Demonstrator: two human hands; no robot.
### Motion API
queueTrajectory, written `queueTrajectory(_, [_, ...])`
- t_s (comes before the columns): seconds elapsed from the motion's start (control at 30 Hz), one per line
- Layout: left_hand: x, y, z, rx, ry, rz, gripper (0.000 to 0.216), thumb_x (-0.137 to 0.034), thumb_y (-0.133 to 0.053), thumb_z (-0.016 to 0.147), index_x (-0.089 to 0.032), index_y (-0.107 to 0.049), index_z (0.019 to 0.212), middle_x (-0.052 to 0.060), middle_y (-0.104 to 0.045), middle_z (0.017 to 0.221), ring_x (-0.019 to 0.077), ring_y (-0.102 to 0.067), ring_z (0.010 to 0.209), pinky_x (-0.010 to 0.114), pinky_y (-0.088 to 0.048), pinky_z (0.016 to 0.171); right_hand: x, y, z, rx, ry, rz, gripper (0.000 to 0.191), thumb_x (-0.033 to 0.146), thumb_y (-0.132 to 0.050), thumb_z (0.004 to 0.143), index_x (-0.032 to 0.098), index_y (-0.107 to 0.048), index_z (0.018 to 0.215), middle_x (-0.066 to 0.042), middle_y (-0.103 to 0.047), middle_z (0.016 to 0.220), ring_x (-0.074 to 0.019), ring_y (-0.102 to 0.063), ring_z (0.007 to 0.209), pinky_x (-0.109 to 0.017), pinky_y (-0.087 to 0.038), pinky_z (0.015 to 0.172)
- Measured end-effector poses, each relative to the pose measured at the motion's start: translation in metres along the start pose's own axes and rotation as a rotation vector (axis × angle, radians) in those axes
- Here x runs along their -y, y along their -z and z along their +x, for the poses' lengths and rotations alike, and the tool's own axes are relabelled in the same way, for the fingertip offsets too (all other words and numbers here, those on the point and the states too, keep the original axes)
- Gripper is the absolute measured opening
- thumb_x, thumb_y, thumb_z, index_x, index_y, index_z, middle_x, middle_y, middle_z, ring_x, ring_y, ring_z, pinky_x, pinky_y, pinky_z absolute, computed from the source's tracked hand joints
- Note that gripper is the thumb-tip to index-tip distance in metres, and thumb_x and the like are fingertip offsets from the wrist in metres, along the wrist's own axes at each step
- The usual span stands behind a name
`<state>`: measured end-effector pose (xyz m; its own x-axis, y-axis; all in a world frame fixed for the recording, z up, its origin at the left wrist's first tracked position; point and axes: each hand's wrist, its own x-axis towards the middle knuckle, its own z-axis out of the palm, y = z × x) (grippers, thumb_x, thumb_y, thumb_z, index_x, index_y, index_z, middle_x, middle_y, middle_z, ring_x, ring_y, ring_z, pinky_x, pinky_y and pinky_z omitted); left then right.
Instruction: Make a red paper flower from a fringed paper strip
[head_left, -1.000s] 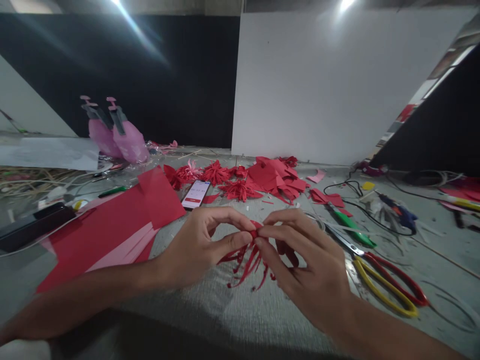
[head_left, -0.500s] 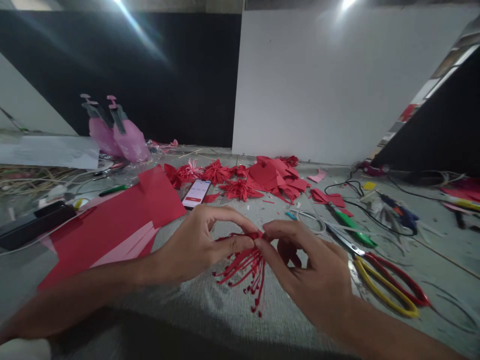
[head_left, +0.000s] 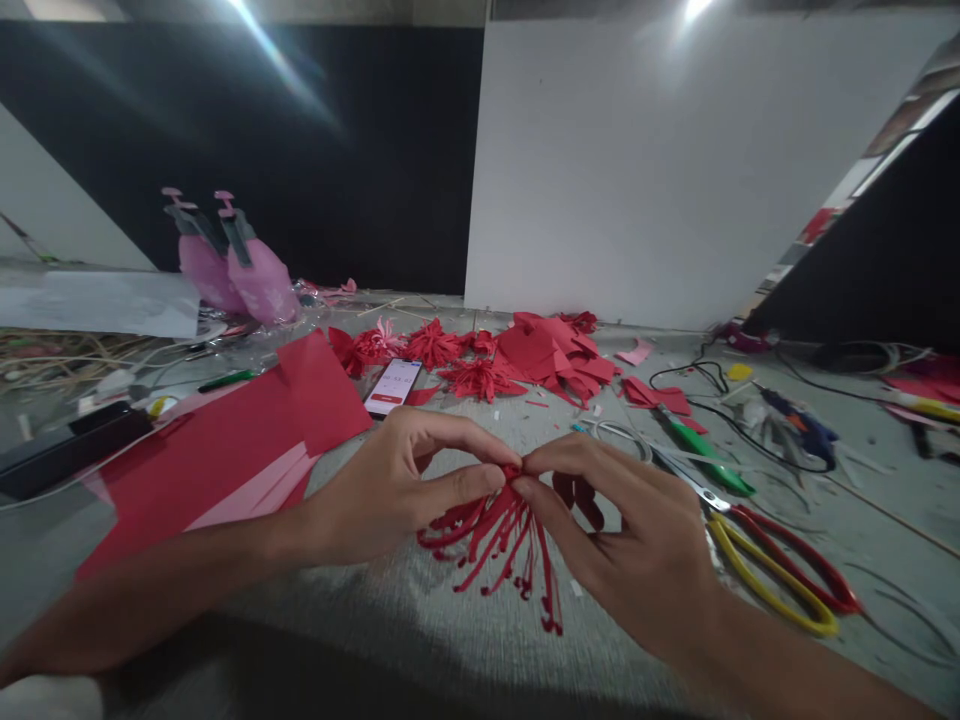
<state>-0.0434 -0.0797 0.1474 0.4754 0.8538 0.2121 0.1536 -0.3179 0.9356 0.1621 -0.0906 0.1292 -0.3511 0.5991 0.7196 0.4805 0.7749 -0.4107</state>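
Between my two hands hangs a bundle of red paper fringe [head_left: 517,545], its thin strips fanning downward with small curled ends. My left hand [head_left: 409,490] pinches the gathered top from the left with thumb and forefinger. From the right, my right hand [head_left: 622,530] pinches the same top, its thumb and forefinger nearly meeting the left fingertips. Behind the hands lie several red paper flowers [head_left: 480,379] and a heap of cut red paper pieces [head_left: 551,352]. A phone [head_left: 394,388] with a lit screen lies just beyond my left hand.
Scissors with red and yellow handles [head_left: 780,570] lie right of my right hand, near a green-handled cutter [head_left: 709,455]. A blue glue gun [head_left: 799,425] with a black cord sits farther right. Red paper sheets [head_left: 217,430] spread at left, below two pink spray bottles [head_left: 259,275].
The red fringe has turned between my fingertips, and its strips now spread more widely and swing to the right. Both hands stay in nearly the same place, still pinching the top.
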Motion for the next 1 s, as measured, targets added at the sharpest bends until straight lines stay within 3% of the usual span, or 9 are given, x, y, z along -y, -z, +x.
queueTrajectory(0.13, [-0.0006, 0.0005, 0.0002, -0.021, -0.005, 0.067, 0.016, -0.027, -0.063, 0.091, -0.020, -0.073, 0.102, 0.004, -0.074, 0.096, 0.0176, -0.068, 0.089, 0.027, -0.053, 0.080, 0.0005, -0.0004, -0.0003, -0.015, -0.004, -0.015, 0.006, 0.017, -0.061, 0.090, 0.022, -0.064, 0.089, 0.000, -0.067, 0.075, -0.0120, -0.060, 0.059, -0.025, -0.052, 0.059])
queueTrajectory(0.3, [0.0007, 0.0013, 0.0021, -0.001, 0.031, 0.064, 0.022, -0.029, -0.073, 0.083, -0.019, -0.071, 0.103, 0.004, -0.073, 0.097, 0.0180, -0.068, 0.092, 0.027, -0.052, 0.083, 0.0000, -0.0011, -0.0014, -0.017, 0.001, 0.002, 0.008, 0.014, -0.062, 0.090, 0.021, -0.064, 0.089, 0.000, -0.065, 0.075, -0.0108, -0.059, 0.061, -0.024, -0.052, 0.060])
queueTrajectory(0.57, [-0.0005, 0.0011, 0.0028, 0.022, 0.053, 0.059, 0.015, -0.028, -0.066, 0.090, -0.018, -0.073, 0.098, 0.005, -0.074, 0.100, 0.0189, -0.068, 0.093, 0.028, -0.052, 0.082, -0.0007, -0.0007, -0.0001, 0.025, -0.026, 0.007, 0.007, 0.017, -0.061, 0.090, 0.021, -0.066, 0.088, 0.001, -0.067, 0.076, -0.0096, -0.058, 0.057, -0.023, -0.051, 0.056])
queueTrajectory(0.7, [0.0004, 0.0027, 0.0032, 0.038, 0.055, 0.032, 0.016, -0.029, -0.065, 0.090, -0.017, -0.072, 0.098, 0.006, -0.073, 0.102, 0.0193, -0.067, 0.094, 0.030, -0.052, 0.084, -0.0017, -0.0012, -0.0012, -0.002, -0.006, -0.010, 0.008, 0.017, -0.061, 0.090, 0.022, -0.066, 0.095, -0.003, -0.070, 0.088, -0.0140, -0.065, 0.070, -0.027, -0.056, 0.064])
queueTrajectory(0.87, [0.0005, 0.0037, 0.0041, 0.045, 0.085, 0.000, 0.014, -0.028, -0.066, 0.088, -0.017, -0.072, 0.095, 0.005, -0.073, 0.096, 0.0166, -0.067, 0.088, 0.025, -0.052, 0.076, -0.0033, -0.0019, -0.0014, -0.042, 0.022, -0.052, 0.012, 0.016, -0.062, 0.089, 0.023, -0.067, 0.096, -0.007, -0.070, 0.103, -0.0180, -0.068, 0.085, -0.032, -0.059, 0.073])
queueTrajectory(1.0, [0.0015, 0.0032, 0.0044, 0.030, 0.097, 0.020, 0.014, -0.027, -0.065, 0.089, -0.018, -0.072, 0.097, 0.004, -0.073, 0.094, 0.0161, -0.067, 0.087, 0.024, -0.052, 0.076, -0.0040, -0.0018, -0.0016, -0.017, -0.003, -0.034, 0.008, 0.016, -0.062, 0.090, 0.022, -0.066, 0.093, -0.005, -0.070, 0.095, -0.0141, -0.066, 0.073, -0.028, -0.057, 0.066])
